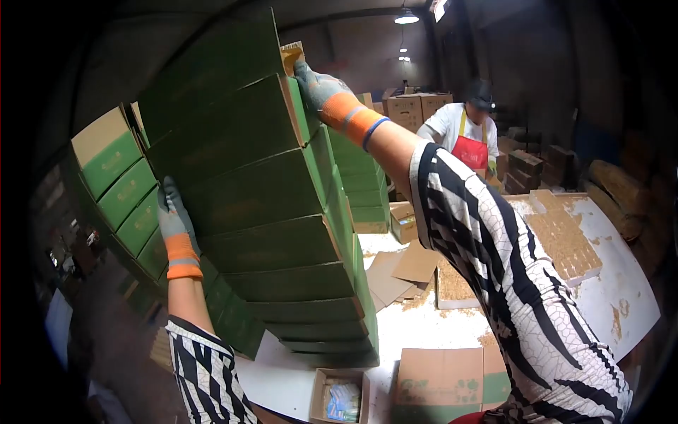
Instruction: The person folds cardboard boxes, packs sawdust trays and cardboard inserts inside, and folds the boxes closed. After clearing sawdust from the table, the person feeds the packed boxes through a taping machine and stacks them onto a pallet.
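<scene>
Both gloved hands at a tall stack of green boxes (261, 212), which stands on the white table (406, 332).
We see our right hand (321, 85) high at the stack's upper right corner, its fingers bent at the edge of a top box; we cannot tell whether they pinch it. Our left hand (173, 212) is lower, at the stack's left side, fingers pointing up and close together; its grip is unclear to us. Left of it we note a second stack (127, 191). Near the main stack's foot sits a small open box (318, 396) holding packets (344, 403); flat cardboard pieces (417, 261) lie to the right. Farther off, we observe a co-worker (470, 134) in a red apron.
</scene>
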A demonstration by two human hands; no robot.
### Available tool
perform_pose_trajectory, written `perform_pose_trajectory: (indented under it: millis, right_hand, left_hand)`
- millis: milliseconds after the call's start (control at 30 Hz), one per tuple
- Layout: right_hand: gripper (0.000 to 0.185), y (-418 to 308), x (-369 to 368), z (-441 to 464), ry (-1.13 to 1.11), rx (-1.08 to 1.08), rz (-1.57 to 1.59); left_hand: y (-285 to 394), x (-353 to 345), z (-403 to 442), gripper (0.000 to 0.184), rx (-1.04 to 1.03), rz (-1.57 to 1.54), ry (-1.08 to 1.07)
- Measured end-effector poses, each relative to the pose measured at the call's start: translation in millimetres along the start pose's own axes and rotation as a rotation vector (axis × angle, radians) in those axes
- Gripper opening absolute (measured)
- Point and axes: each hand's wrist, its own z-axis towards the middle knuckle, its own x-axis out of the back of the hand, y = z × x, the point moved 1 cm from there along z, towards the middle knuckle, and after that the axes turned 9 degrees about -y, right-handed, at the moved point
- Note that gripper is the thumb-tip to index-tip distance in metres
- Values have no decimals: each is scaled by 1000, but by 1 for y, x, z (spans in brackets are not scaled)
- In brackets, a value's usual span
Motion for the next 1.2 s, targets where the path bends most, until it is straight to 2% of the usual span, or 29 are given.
perform_pose_trajectory:
  millis: [33, 100, 133, 167, 200, 233, 267, 300, 333, 367, 400, 433, 467, 500, 567, 600, 633, 667, 700, 767, 833, 867, 933, 1033, 1067, 1100, 1133, 1200]
  right_hand:
    - [63, 5, -1, -2, -6, 134, 100]
    - [60, 17, 0, -20, -12, 386, 297]
    - [62, 29, -5, -41, -52, 304, 419]
    - [69, 32, -7, -67, -81, 219, 542]
    - [73, 42, -8, -107, 0, 275, 433]
    - [70, 39, 5, -163, 11, 179, 318]
    - [68, 45, 15, -214, -44, 94, 351]
    - [66, 50, 28, -270, -99, 10, 436]
    - [66, 66, 33, -327, -145, -115, 440]
    - [66, 88, 40, -388, -193, -213, 352]
    - [66, 107, 47, -448, -175, -394, 288]
    - [66, 123, 56, -509, -167, -585, 216]
    - [67, 141, 65, -569, -85, -752, 140]
    - [67, 157, 75, -630, 6, -908, 52]
    - [76, 178, 93, -742, 5, -1096, -417]
    - [83, 173, 91, -764, 55, -1362, -26]
    - [89, 176, 81, -799, 50, -1435, 88]
    - [96, 179, 72, -834, 44, -1510, 196]
    - [102, 193, 62, -873, -37, -1422, 12]
    - [101, 155, 88, -810, -8, -1502, 95]
    - [77, 142, 111, -778, 182, -1201, 139]
    - [63, 132, 132, -752, 244, -1151, 273]
    - [39, 113, 171, -697, 322, -1042, 496]
    - [40, 132, 209, -699, 27, -944, 603]
    - [50, 141, 219, -706, -113, -1033, 567]
    - [54, 138, 224, -710, -84, -944, 416]
    - [59, 134, 228, -711, -57, -844, 266]
    - [69, 113, 237, -683, 39, -654, -40]
  left_hand:
    - [-4, 5, 4, 57, -44, 67, 12]
    - [9, 6, 1, 55, -109, 401, -26]
    - [16, 7, -3, 52, -99, 504, -13]
    - [11, 12, -6, 51, -83, 422, -1]
    - [0, 24, -8, 50, -66, 341, 12]
    - [-9, 34, -17, 50, -47, 259, 30]
    - [15, 22, -52, 50, -141, 308, 95]
    - [70, -18, -114, 51, -296, 400, 133]
    - [111, -52, -178, 52, -400, 451, 85]
    - [133, -73, -239, 53, -421, 460, -64]
    - [126, -71, -294, 54, -378, 393, -362]
    - [118, -77, -357, 62, -165, 315, -752]
    - [110, -86, -419, 68, 42, 317, -979]
    - [104, -96, -472, 75, 202, 345, -1038]
    - [70, -102, -557, 88, 393, 758, -999]
    - [49, -102, -585, 89, 699, 695, -958]
    - [29, -101, -613, 90, 992, 652, -875]
    - [-11, -87, -645, 85, 1215, 401, -820]
    - [-15, -88, -647, 75, 1190, 271, -693]
    - [1, -93, -631, 64, 1378, -101, -536]
    - [-1, -83, -613, 57, 1065, 125, -775]
    - [9, -85, -595, 56, 926, 218, -877]
    - [70, -124, -553, 73, 469, 333, -522]
    - [159, -166, -480, 64, -157, 715, -640]
    - [175, -170, -468, 57, -184, 730, -938]
    - [185, -173, -462, 51, -208, 735, -1232]
    - [192, -178, -461, 38, -179, 678, -1166]
    - [201, -175, -451, 33, -86, 565, -1273]
